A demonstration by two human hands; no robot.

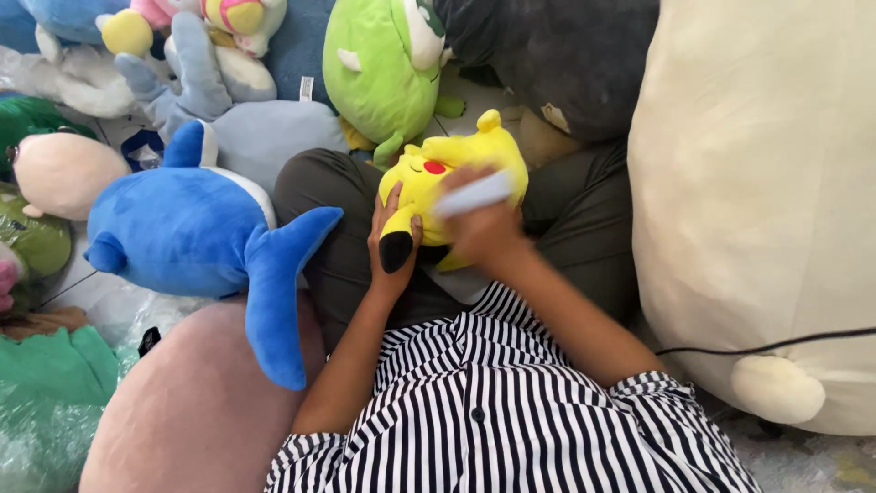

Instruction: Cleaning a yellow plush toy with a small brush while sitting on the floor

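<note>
A small yellow plush toy [461, 155] with red cheeks and a black-tipped ear lies on my lap, over my dark olive trousers [584, 205]. My left hand [391, 245] holds it from the left side, fingers around the black-tipped ear. My right hand [484, 224] rests on top of the toy and grips a pale, whitish stick-like object [474, 194], which is blurred by motion. I cannot tell what that object is.
A blue whale-like plush [196, 233] lies left of my lap on a pink cushion [196, 411]. A green plush [383, 68] and a dark one [557, 55] sit ahead. A huge cream plush [757, 183] fills the right, a black cable [776, 344] crossing it.
</note>
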